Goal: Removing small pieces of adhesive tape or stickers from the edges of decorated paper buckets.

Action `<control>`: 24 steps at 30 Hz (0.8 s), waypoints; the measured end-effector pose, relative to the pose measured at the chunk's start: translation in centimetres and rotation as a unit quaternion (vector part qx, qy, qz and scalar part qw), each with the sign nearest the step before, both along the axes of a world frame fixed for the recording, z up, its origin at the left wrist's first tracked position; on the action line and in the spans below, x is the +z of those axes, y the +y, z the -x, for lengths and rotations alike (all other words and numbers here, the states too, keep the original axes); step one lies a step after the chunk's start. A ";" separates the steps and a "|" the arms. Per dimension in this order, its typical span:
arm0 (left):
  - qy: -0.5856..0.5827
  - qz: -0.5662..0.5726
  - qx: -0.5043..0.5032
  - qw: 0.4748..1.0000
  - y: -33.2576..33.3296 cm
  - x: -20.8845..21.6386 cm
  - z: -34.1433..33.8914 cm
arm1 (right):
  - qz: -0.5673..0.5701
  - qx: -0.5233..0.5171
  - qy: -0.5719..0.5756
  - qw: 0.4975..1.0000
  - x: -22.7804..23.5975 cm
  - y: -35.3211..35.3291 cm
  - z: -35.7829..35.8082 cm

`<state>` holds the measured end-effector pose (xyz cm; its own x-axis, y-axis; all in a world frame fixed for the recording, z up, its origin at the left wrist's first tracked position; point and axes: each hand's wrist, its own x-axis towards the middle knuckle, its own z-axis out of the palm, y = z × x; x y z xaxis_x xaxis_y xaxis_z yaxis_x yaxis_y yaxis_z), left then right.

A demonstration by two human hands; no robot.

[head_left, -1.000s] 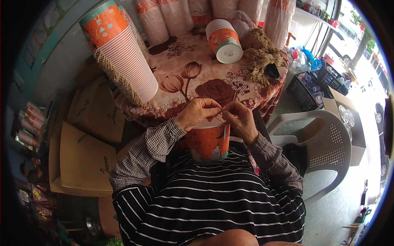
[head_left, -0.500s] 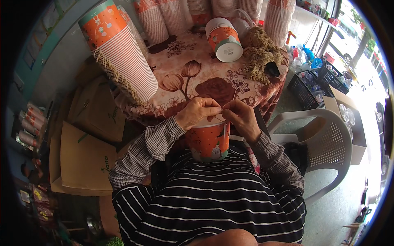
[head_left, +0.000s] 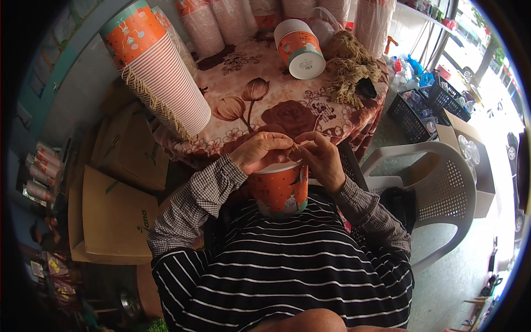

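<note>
A paper bucket, orange with a green base and white rim, stands upright against my striped front, near the table's edge. Over its rim, my left hand and my right hand meet with fingertips pinched together. Both are closed on a thin tan cord, mostly hidden by the fingers. Farther right on the table lies a heap of tan twisted cords. Beside it, a short stack of matching buckets rests on its side, base toward me.
A tall nested bucket stack, cords hanging along it, stands on the table's left. Bagged stacks line the back of the flowered tablecloth. Cardboard boxes are left; a plastic chair and black crates are right.
My two hands have shifted slightly; the right fingers have curled closer to the left fingertips over the rim. The bucket stays in place, and the view has moved a little.
</note>
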<state>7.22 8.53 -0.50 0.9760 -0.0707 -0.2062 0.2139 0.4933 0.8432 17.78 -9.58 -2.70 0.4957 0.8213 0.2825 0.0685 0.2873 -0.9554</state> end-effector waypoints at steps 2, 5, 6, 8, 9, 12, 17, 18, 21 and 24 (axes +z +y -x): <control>0.000 -0.002 0.003 1.000 0.0 -0.2 0.0 | 0.015 -0.005 -0.032 0.999 -0.1 -0.1 -0.1; -0.008 -0.008 0.003 1.000 0.3 -0.6 -0.1 | 0.004 0.009 0.003 1.000 0.0 -0.1 0.0; -0.014 -0.011 0.000 1.000 0.4 -0.8 -0.1 | 0.001 0.004 0.000 1.000 0.2 0.0 0.1; -0.009 -0.011 0.011 1.000 0.0 -0.3 -0.1 | -0.002 -0.003 -0.002 1.000 0.3 0.0 0.1; -0.004 -0.011 0.022 1.000 -0.3 -0.1 -0.1 | -0.002 -0.009 -0.001 1.000 0.3 0.0 0.1; -0.015 -0.033 0.033 0.999 -0.9 0.5 -0.1 | -0.003 -0.013 -0.002 1.000 0.4 -0.1 -0.1; -0.032 -0.083 0.027 0.996 -0.7 -0.1 -0.3 | -0.006 0.000 0.001 1.000 0.6 -0.3 -0.3; -0.040 -0.094 0.031 0.994 -0.7 -0.2 -0.3 | 0.001 -0.003 -0.001 1.000 0.6 -0.3 -0.3; -0.045 -0.108 0.038 0.992 -0.9 0.0 -0.2 | 0.019 -0.009 -0.013 1.000 1.1 -0.4 -0.4; -0.047 -0.121 0.030 0.991 -1.1 0.3 -0.4 | 0.028 -0.017 -0.026 0.999 0.9 -0.5 -0.6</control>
<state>7.63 7.43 -0.19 0.9926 0.0279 -0.1181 0.1054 0.2840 0.9530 18.36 -10.12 -1.77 0.5093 0.8197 0.2620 0.1271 0.2295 -0.9650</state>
